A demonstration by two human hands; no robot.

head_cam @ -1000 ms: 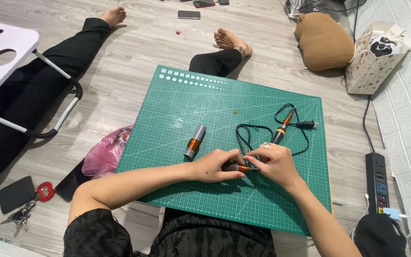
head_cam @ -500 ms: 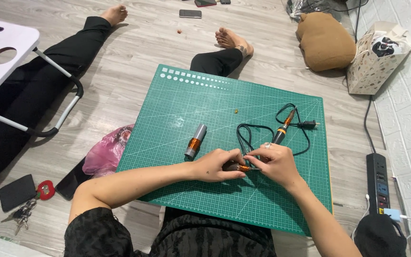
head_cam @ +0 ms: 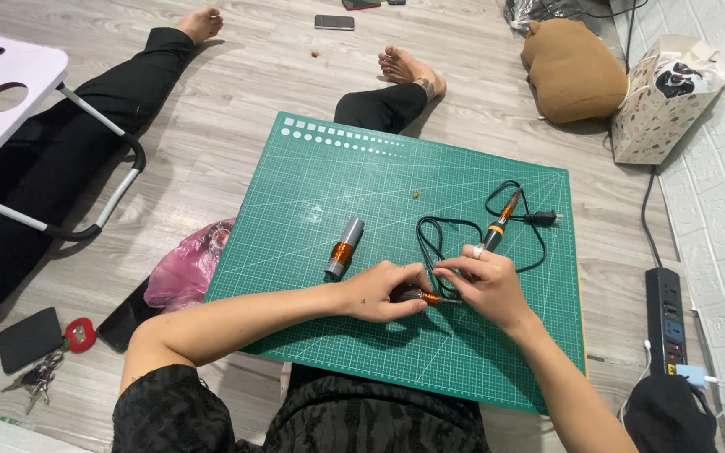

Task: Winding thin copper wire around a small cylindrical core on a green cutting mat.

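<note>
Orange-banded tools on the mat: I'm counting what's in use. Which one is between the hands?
The small dark tool with the orange tip, pinched between left hand and right hand. The grey cylinder and the corded pen lie untouched.

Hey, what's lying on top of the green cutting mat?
On the cutting mat: a grey-and-copper cylinder, a black cable, both hands gripping a small dark tool, mostly covered.

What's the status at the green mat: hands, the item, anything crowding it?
Left hand and right hand pinch a small dark-and-orange tool. Black cable lies right beside it. Grey-orange cylinder sits apart.
</note>
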